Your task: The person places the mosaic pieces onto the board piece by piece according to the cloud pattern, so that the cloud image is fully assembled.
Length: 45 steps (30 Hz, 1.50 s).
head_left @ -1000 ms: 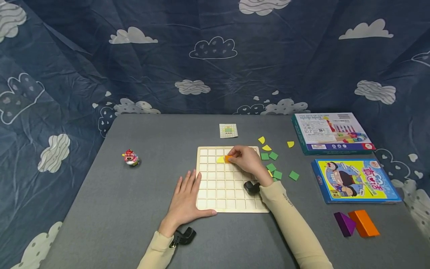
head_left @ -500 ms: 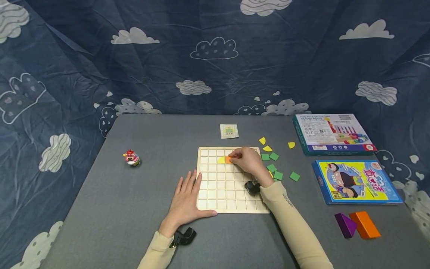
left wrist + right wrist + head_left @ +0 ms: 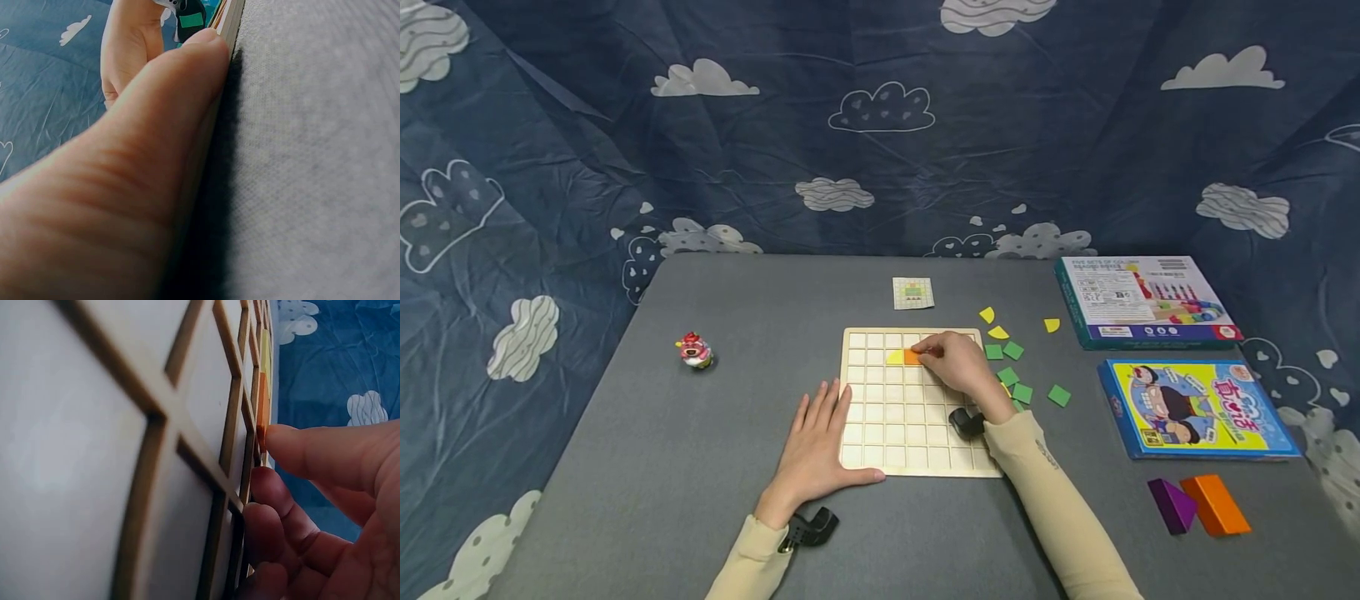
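A person's right hand (image 3: 958, 364) reaches over a wooden grid board (image 3: 887, 433) on a grey desk (image 3: 700, 467), its extended fingertip touching an orange tile (image 3: 912, 357) seated in a cell in the board's second row. In the right wrist view the fingertip (image 3: 294, 447) meets the tile's edge (image 3: 262, 409) while the other fingers curl loosely against the board; the grip here is a touch, with nothing pinched. A yellow tile (image 3: 893, 357) lies in the cell just left of the orange one, the two touching.

The left hand (image 3: 816, 454) lies flat on the desk, fingers straight, against the board's left edge, its thumb along the near edge. The left wrist view shows the thumb (image 3: 156, 144) pressed to the board's side (image 3: 230, 19); this grip is open and holds nothing.

Loose green tiles (image 3: 1021, 392) and yellow pieces (image 3: 997, 332) are scattered on the desk just right of the board. A small pattern card (image 3: 913, 292) sits beyond the board's far edge. Further right lie two boxes, a teal one (image 3: 1146, 300) and, nearer the person, a blue-and-yellow one (image 3: 1195, 407), with a purple block (image 3: 1168, 502) and an orange block (image 3: 1215, 504) touching each other near the desk's front right. A small red toy figure (image 3: 693, 351) stands well apart to the left. A blue cloud-print cloth (image 3: 880, 125) hangs behind.
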Each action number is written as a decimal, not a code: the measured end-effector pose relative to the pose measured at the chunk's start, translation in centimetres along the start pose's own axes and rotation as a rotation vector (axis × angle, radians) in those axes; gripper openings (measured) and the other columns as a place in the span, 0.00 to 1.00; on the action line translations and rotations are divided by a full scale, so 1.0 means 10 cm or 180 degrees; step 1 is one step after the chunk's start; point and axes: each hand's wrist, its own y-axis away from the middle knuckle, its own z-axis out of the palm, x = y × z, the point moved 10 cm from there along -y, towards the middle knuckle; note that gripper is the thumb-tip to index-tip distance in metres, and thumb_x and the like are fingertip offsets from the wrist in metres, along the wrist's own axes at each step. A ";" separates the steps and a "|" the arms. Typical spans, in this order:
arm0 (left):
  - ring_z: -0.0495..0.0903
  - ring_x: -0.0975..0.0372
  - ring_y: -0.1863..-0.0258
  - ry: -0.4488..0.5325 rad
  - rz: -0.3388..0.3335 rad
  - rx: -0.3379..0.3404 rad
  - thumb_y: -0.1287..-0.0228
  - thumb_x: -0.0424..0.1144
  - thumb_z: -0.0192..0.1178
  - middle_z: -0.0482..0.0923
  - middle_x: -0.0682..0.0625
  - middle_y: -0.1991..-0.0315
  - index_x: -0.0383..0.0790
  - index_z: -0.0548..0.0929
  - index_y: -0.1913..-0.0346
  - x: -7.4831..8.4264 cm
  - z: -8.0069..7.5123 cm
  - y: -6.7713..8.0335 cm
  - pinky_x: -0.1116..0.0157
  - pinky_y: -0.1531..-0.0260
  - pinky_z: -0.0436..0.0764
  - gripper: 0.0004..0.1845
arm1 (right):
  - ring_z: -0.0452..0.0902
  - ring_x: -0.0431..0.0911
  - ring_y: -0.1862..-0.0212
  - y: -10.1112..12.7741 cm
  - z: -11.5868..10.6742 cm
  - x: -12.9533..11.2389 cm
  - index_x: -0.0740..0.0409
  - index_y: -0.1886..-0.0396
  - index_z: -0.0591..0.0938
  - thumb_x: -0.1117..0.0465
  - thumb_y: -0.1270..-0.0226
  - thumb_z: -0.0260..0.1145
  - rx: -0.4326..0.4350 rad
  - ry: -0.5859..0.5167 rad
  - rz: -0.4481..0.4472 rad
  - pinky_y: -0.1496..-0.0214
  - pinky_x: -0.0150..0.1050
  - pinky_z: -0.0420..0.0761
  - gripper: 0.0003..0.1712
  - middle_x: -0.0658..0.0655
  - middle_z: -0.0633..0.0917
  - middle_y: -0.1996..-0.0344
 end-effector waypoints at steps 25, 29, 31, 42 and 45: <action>0.36 0.53 0.27 0.0060 0.0022 0.0011 0.59 0.83 0.49 0.39 0.42 0.25 0.39 0.44 0.25 0.00 -0.01 0.01 0.55 0.31 0.35 0.67 | 0.76 0.48 0.72 0.10 -0.66 0.34 0.59 0.63 0.87 0.57 0.34 0.65 0.0885 -0.0316 -0.0041 0.73 0.42 0.73 0.11 0.56 0.85 0.70; 0.36 0.53 0.27 0.0039 0.0024 0.0012 0.59 0.82 0.50 0.39 0.42 0.25 0.39 0.44 0.25 0.00 -0.02 0.01 0.55 0.31 0.35 0.67 | 0.77 0.50 0.71 0.05 -0.81 0.50 0.60 0.64 0.87 0.55 0.36 0.67 0.1091 -0.0276 0.0046 0.74 0.44 0.74 0.12 0.58 0.85 0.69; 0.36 0.53 0.27 0.0028 0.0033 0.0031 0.59 0.82 0.50 0.40 0.42 0.25 0.39 0.45 0.25 0.00 -0.03 0.00 0.55 0.31 0.35 0.67 | 0.78 0.52 0.69 0.01 -0.84 0.59 0.60 0.64 0.87 0.54 0.37 0.67 0.1134 -0.0255 0.0146 0.76 0.45 0.74 0.12 0.58 0.85 0.68; 0.37 0.53 0.27 0.0031 0.0037 0.0031 0.59 0.82 0.50 0.40 0.42 0.25 0.38 0.45 0.25 0.00 -0.04 0.01 0.54 0.31 0.36 0.67 | 0.77 0.57 0.58 -0.24 -0.83 1.03 0.64 0.54 0.83 0.53 0.37 0.67 0.0772 -0.0069 0.0632 0.59 0.52 0.75 0.20 0.64 0.83 0.59; 0.36 0.53 0.27 0.0048 0.0029 0.0019 0.59 0.83 0.50 0.40 0.42 0.25 0.39 0.45 0.25 0.00 -0.04 0.01 0.55 0.31 0.35 0.67 | 0.77 0.57 0.57 -0.28 -0.82 1.09 0.64 0.52 0.83 0.53 0.38 0.68 0.0660 -0.0003 0.0714 0.58 0.52 0.75 0.21 0.65 0.82 0.57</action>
